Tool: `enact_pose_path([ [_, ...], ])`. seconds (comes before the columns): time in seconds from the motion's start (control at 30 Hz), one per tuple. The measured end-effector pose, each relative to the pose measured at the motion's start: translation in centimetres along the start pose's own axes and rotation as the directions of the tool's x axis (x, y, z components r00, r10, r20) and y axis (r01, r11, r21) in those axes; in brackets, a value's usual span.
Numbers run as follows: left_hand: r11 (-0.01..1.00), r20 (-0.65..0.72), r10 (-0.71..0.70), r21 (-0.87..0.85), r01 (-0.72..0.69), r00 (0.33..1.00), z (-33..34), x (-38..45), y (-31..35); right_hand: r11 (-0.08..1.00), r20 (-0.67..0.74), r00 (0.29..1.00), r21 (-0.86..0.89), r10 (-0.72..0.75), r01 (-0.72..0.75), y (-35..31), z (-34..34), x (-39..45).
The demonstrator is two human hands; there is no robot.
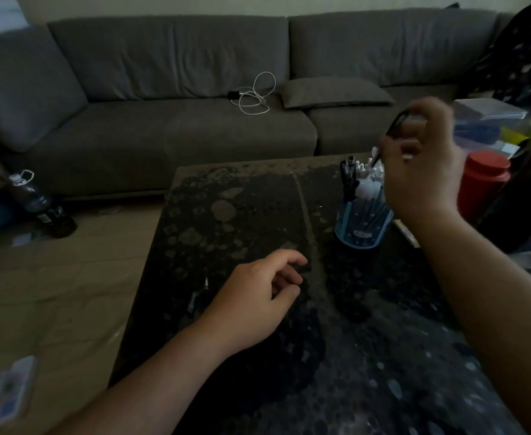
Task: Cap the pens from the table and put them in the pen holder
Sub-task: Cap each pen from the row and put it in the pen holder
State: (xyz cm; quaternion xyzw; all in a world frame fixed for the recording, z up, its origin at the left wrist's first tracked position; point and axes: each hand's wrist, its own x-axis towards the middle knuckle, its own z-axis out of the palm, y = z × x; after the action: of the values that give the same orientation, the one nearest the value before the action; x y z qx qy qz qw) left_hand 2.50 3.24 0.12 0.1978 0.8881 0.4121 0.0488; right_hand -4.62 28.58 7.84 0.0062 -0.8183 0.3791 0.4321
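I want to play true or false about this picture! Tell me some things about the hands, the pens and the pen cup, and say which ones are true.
1. The right hand holds a dark pen above the pen holder. True.
2. The pen holder is empty. False: it already holds several pens, black ones and white-topped ones.
3. The left hand holds a pen. False: its fingers are loosely curled over the table and hold nothing.
4. A white cable lies on the sofa. True.
5. The pen holder is red. False: it is blue; a red container stands off to its right.
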Motion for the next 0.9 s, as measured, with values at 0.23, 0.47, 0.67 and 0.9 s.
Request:
enact_pose_path([
  [0.23,1.000,0.001,0.012,-0.017,-0.012,1.000,0.2,-0.2,-0.1,0.981,0.286,0.955,-0.193,0.082,-0.026,1.1,0.3,-1.0],
  [0.47,1.000,0.001,0.011,-0.017,-0.011,1.000,0.1,-0.3,0.0,0.941,0.251,0.955,-0.331,0.160,-0.071,0.9,-0.2,0.3],
  [0.67,1.000,0.011,0.019,0.003,-0.019,1.000,-0.1,-0.3,0.0,0.895,0.375,0.909,-0.446,0.182,0.005,1.7,-0.7,0.6],
  [0.9,0.999,-0.004,0.040,0.001,-0.040,0.999,0.1,-0.1,-0.3,0.840,0.308,0.930,-0.543,0.199,0.000,3.1,-1.1,-0.6],
])
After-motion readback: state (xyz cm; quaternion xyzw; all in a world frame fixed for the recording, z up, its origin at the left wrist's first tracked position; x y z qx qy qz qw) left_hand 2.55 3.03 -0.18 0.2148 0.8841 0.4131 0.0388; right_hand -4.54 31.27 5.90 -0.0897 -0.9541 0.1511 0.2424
